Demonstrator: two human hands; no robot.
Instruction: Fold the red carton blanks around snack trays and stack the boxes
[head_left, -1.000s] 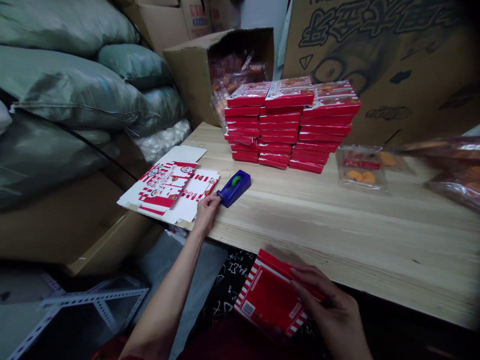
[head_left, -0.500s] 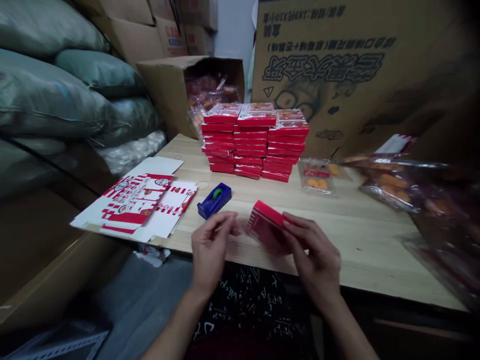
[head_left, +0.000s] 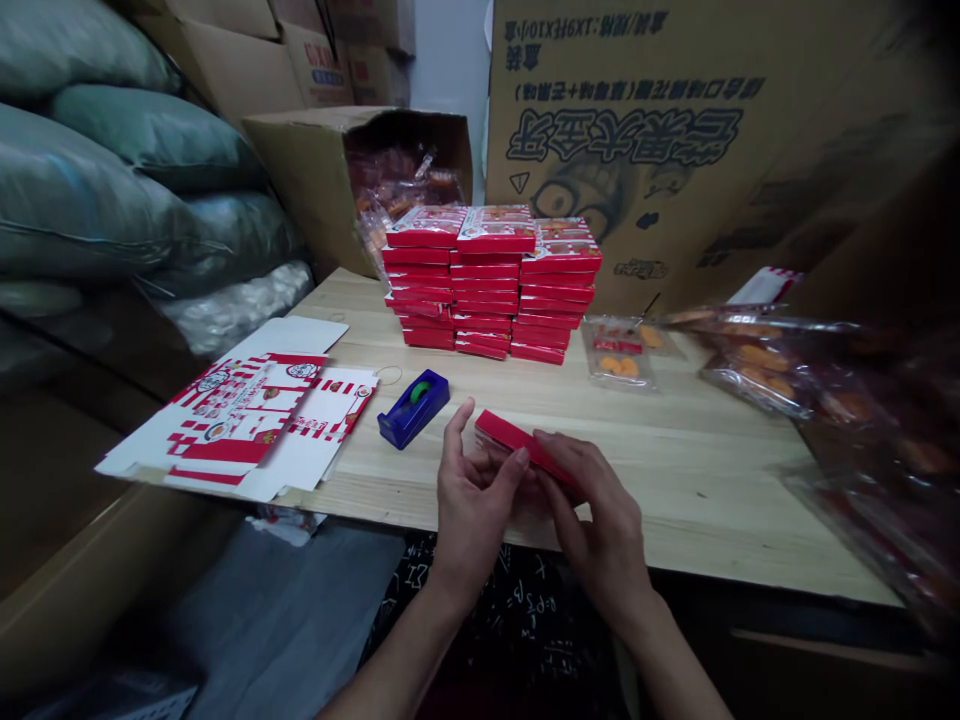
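Note:
A flat red-and-white cardboard box (head_left: pixel 517 438) is held tilted above the front of the table, its red edge turned up. My right hand (head_left: pixel 596 505) grips its right end between thumb and fingers. Against the near side of the box presses the thumb of my left hand (head_left: pixel 476 500); its index finger points up and the other fingers curl behind or under the left end, partly hidden. Just left of the hands stands a blue tape dispenser (head_left: pixel 415 408) with a green roll core. Behind them rise stacks of similar red boxes (head_left: pixel 486 290).
Flat printed carton sheets (head_left: pixel 247 410) lie at the table's left. Clear packs of orange food (head_left: pixel 619 360) lie right of the stacks, with more bagged packs (head_left: pixel 765 375) at the right edge. An open carton (head_left: pixel 300 170) stands behind, and a large carton (head_left: pixel 675 230) backs the table (head_left: pixel 705 460).
My left hand has moved right and come onto the box, its thumb now on it. The box has turned so its red edge faces up more. The view has shifted slightly right.

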